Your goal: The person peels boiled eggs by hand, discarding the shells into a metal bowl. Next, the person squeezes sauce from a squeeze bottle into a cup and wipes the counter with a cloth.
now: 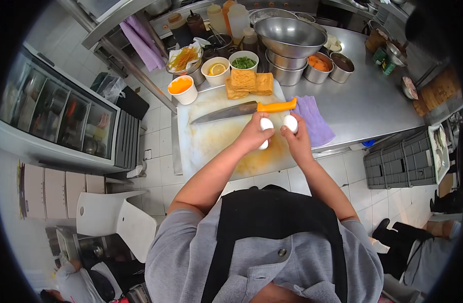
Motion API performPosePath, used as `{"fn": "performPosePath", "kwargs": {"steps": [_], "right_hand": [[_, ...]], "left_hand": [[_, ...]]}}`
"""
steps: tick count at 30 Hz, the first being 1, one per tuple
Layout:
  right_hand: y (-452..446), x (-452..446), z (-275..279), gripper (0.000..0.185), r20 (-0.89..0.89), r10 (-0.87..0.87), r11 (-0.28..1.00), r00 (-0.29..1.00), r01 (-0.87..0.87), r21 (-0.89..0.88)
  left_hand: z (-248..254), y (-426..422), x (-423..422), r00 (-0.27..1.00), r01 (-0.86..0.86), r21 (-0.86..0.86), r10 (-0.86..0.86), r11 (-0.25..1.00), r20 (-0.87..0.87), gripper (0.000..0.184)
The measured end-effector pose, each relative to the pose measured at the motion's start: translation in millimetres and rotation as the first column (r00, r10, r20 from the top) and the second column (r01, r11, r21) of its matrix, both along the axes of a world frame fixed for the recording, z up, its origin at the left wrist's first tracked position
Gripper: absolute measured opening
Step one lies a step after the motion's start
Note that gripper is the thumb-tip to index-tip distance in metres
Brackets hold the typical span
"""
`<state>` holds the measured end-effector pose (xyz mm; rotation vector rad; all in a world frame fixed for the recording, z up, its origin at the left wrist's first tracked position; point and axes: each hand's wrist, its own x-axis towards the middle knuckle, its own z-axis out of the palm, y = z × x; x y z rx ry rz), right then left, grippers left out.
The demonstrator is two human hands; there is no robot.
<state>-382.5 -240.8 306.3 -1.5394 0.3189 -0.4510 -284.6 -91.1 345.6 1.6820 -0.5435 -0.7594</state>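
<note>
My left hand [252, 135] is closed around white eggs; one egg [265, 123] shows by the thumb and part of another egg [263, 145] below it. In my right hand [299, 139] a single white egg [290, 123] is held between thumb and fingers. Both hands are above the right part of a stained white cutting board [211, 144], a small gap between them. Just beyond them lies a knife [236, 110] with a yellow handle, its blade to the left. Browned blocks that look like fried tofu [246, 83] are stacked at the board's far edge.
A purple cloth [312, 121] lies right of the board. Behind stand tubs of orange food [181, 87], lemon [216, 69] and chopped greens [243, 62], plus a large steel bowl [292, 36]. A white chair [115, 219] and grey crates [400, 159] are nearby; other people are behind.
</note>
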Motion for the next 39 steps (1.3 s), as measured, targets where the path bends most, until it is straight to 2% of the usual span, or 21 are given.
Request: {"fn": "performPosePath", "kwargs": {"steps": [1,3,4,6,7,9,12,16,18,22,24,25,28,30,31,32,33,34,35,37,39], "right_hand": [[-2.2,-2.5,4.9,0.048,-0.006,-0.011,1.000,1.000,0.011,-0.006],[-10.3,-2.4,16.4,0.048,0.037,-0.122,0.907,0.992,0.127,-0.401],[-14.8,-1.6,20.4,0.048,0.036,-0.130,0.902,0.991,0.133,-0.411],[-21.2,1.5,23.2,0.052,0.214,-0.054,0.670,0.975,0.194,-0.716],[-22.4,2.9,21.1,0.052,0.211,-0.048,0.671,0.976,0.188,-0.717],[-24.0,3.9,13.7,0.056,0.049,0.005,0.538,0.999,0.039,-0.842],[-28.5,7.1,6.8,0.057,-0.061,0.026,0.517,0.998,-0.065,-0.854],[-39.5,14.9,12.2,0.057,0.012,0.127,0.606,0.992,-0.068,-0.792],[-49.1,22.9,9.2,0.057,-0.136,0.189,0.463,0.973,-0.211,-0.861],[-64.9,37.4,18.0,0.058,-0.034,0.331,0.483,0.943,-0.201,-0.852],[-69.7,42.8,13.6,0.059,-0.128,0.393,0.386,0.910,-0.290,-0.876],[-71.0,44.5,12.8,0.059,-0.126,0.407,0.383,0.904,-0.295,-0.876],[-75.3,57.0,11.6,0.060,-0.194,0.436,0.402,0.879,-0.383,-0.832],[-77.7,70.1,7.7,0.053,-0.114,0.518,0.585,0.848,-0.448,-0.676],[-79.9,77.0,9.7,0.053,-0.107,0.528,0.577,0.843,-0.448,-0.682],[-81.2,83.0,10.5,0.048,-0.081,0.573,0.736,0.816,-0.555,-0.388],[-81.3,87.9,13.1,0.043,-0.043,0.609,0.791,0.792,-0.610,-0.043],[-85.4,88.5,37.8,0.038,-0.105,0.653,0.756,0.750,-0.639,0.142],[-87.5,90.8,51.2,0.038,-0.105,0.660,0.750,0.744,-0.646,0.139],[-91.3,96.2,74.9,0.036,0.020,0.681,0.676,0.732,-0.638,0.368],[-98.4,102.6,110.1,0.035,0.194,0.616,0.745,0.763,-0.645,0.173]], "left_hand": [[-2.5,-4.5,-1.2,1.000,0.011,-0.006,-0.011,1.000,-0.006,0.046],[-7.9,-16.0,-0.7,0.925,-0.091,0.012,0.080,0.996,0.370,0.046],[-13.0,-19.6,1.3,0.927,-0.083,0.001,0.077,0.997,0.366,0.046],[-25.8,-23.0,4.7,0.785,-0.160,0.006,0.124,0.987,0.607,0.047],[-31.1,-22.6,6.4,0.786,-0.166,0.006,0.129,0.986,0.604,0.047],[-39.2,-21.0,9.5,0.645,-0.241,0.022,0.144,0.970,0.750,0.051],[-42.5,-18.8,9.1,0.559,-0.348,0.048,0.167,0.936,0.812,0.052],[-38.5,-18.5,-5.6,0.550,-0.411,0.051,0.203,0.910,0.810,0.048],[-40.5,-21.6,-9.0,0.441,-0.503,0.029,0.227,0.864,0.868,0.048],[-42.1,-24.9,-14.3,0.329,-0.625,-0.033,0.302,0.780,0.895,0.050],[-40.9,-25.0,-19.3,0.328,-0.654,-0.082,0.379,0.752,0.865,0.051],[-39.2,-25.6,-22.8,0.321,-0.665,-0.082,0.383,0.742,0.866,0.051],[-33.1,-26.0,-29.0,0.339,-0.701,-0.084,0.434,0.708,0.835,0.049],[-31.5,-23.1,-29.1,0.375,-0.703,-0.079,0.462,0.707,0.804,0.050],[-29.9,-22.1,-27.2,0.361,-0.710,-0.088,0.469,0.699,0.806,0.050],[-29.5,-19.7,-27.3,0.375,-0.712,-0.090,0.486,0.696,0.789,0.050],[-29.4,-17.0,-29.0,0.391,-0.715,-0.090,0.503,0.694,0.771,0.050],[-26.8,-15.2,-30.1,0.384,-0.723,-0.092,0.508,0.685,0.771,0.050],[-23.9,-14.0,-29.4,0.375,-0.734,-0.097,0.520,0.672,0.768,0.049],[-15.3,-12.4,-25.0,0.361,-0.744,-0.110,0.535,0.659,0.764,0.049],[-7.3,-10.3,-16.9,0.381,-0.714,-0.077,0.479,0.696,0.791,0.048]]}}
